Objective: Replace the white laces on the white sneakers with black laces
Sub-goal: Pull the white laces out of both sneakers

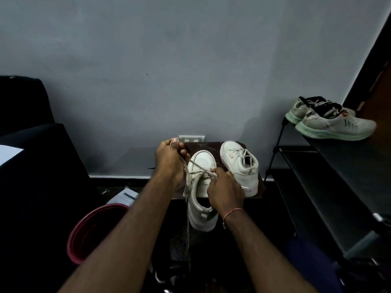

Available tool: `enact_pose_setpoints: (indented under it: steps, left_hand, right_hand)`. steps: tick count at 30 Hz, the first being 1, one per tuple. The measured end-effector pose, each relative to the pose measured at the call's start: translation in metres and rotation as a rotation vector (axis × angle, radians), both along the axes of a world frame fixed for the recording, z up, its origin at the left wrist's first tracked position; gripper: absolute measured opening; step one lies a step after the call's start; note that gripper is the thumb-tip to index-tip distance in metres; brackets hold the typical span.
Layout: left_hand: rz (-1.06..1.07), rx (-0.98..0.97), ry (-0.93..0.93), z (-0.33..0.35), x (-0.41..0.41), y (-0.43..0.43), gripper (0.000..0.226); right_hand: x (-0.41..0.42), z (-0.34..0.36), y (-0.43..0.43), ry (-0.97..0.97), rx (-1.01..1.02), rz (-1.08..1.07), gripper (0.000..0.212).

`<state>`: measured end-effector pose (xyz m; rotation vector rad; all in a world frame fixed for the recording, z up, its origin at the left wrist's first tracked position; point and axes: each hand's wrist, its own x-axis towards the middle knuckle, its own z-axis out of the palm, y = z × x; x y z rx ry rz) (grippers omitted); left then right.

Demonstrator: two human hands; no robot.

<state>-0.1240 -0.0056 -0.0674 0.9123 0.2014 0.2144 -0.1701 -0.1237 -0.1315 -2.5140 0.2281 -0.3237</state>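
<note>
Pinching a flat white lace (185, 188) just beside the white leather sneaker (201, 216), the left hand (169, 161) clenches it; the right hand (225, 191) grips it at the eyelets with curled fingers. Its loose end hangs past the sole.

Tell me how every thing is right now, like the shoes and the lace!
Left hand: raised, pinches the white lace.
White lace: partly pulled out, one end dangling.
Near white sneaker: partly unlaced.
Right hand: grips the near white sneaker at its lacing.
Far white sneaker: laced, standing upright.
Grey running shoes: laced, side by side.
Red bucket: upright, open.
</note>
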Motion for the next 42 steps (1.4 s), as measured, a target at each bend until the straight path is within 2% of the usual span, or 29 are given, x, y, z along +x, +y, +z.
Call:
enact_pose_setpoints:
  steps: [1,4,5,6,8,13,19,24,29,38,42]
  left_hand:
    - [0.011,0.191,-0.009,0.0,-0.001,0.0,0.018]
    - [-0.026,1.176,-0.15,-0.023,-0.005,-0.003,0.009]
    - [-0.088,1.399,-0.17,-0.032,-0.007,-0.007,0.009]
    - [-0.146,1.551,-0.177,-0.039,-0.009,-0.01,0.01]
    - [-0.2,1.707,-0.164,-0.047,-0.012,-0.015,0.015]
    - [-0.166,1.828,-0.134,-0.051,-0.006,-0.019,0.019]
    - [-0.069,1.718,-0.264,-0.057,-0.011,-0.016,0.01]
    - [-0.013,1.7,-0.36,-0.061,-0.018,-0.016,0.012]
    - [-0.008,1.615,-0.397,-0.06,-0.02,-0.011,0.007]
    - [-0.001,1.652,-0.513,-0.059,-0.022,-0.007,0.006]
    - [0.144,1.373,-0.51,-0.038,-0.021,-0.006,0.01]
  right_hand:
    - [0.001,0.001,0.0,-0.003,0.003,0.003,0.032]
    - [0.002,0.002,-0.002,-0.001,0.003,0.012,0.031]
    - [0.001,0.001,-0.002,0.002,0.0,0.012,0.03]
    - [0.001,0.002,-0.003,0.003,-0.002,0.009,0.029]
    - [0.0,0.001,-0.002,0.003,0.002,-0.006,0.03]
    - [0.001,0.003,-0.002,0.027,0.013,-0.034,0.031]
    - [0.001,0.006,0.0,0.054,0.021,-0.021,0.032]
    - [-0.001,0.001,0.001,0.037,0.061,-0.017,0.03]
    - [0.001,0.0,0.001,0.047,0.045,-0.008,0.028]
    - [0.004,-0.007,0.002,0.004,0.077,-0.055,0.022]
    - [0.007,-0.005,-0.002,0.03,0.069,-0.023,0.027]
